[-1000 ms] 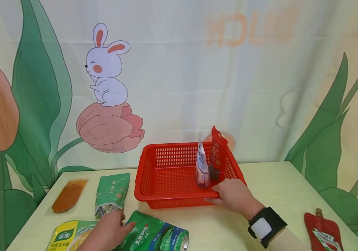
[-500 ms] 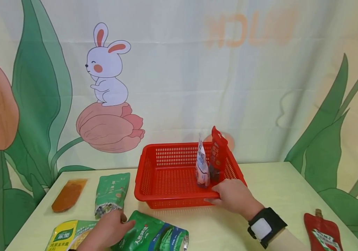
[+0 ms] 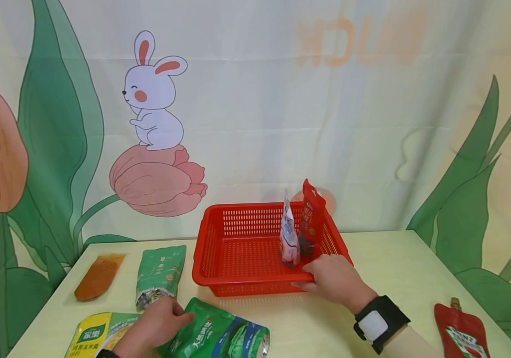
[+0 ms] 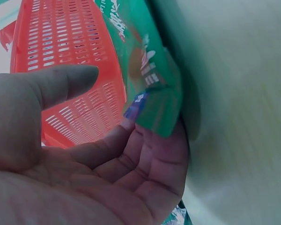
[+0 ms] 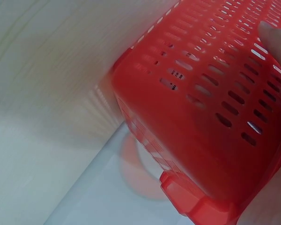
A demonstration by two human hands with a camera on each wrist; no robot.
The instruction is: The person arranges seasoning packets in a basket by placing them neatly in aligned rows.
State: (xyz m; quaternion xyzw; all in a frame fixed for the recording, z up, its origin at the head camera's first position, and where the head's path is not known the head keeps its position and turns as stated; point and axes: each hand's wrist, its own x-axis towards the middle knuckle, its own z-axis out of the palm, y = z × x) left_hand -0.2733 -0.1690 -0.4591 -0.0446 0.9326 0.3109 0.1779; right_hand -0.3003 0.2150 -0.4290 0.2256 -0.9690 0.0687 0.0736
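Note:
A red plastic basket (image 3: 246,286) stands at the middle back of the table. My right hand (image 3: 335,279) grips its front rim near the right corner; the right wrist view shows the thumb (image 5: 276,40) against the perforated wall. In the basket a white-and-pink pouch (image 3: 288,241) and a red snack bag (image 3: 311,223) stand upright. My left hand (image 3: 158,320) is at the left end of a green pouch (image 3: 219,330) lying flat. In the left wrist view its fingers (image 4: 164,173) touch the pouch's corner, while the thumb (image 4: 68,84) stays apart from it.
Left of the basket lie a green bag (image 3: 161,271) with a silvery lower end and an orange-brown packet (image 3: 100,278). A yellow-and-green pouch (image 3: 98,334) is partly under my left forearm. A red Heinz ketchup pouch (image 3: 461,330) lies at right. A printed curtain (image 3: 255,124) hangs behind.
My left hand has shifted very slightly at the green pouch's left end. The right hand and the basket stay where they were.

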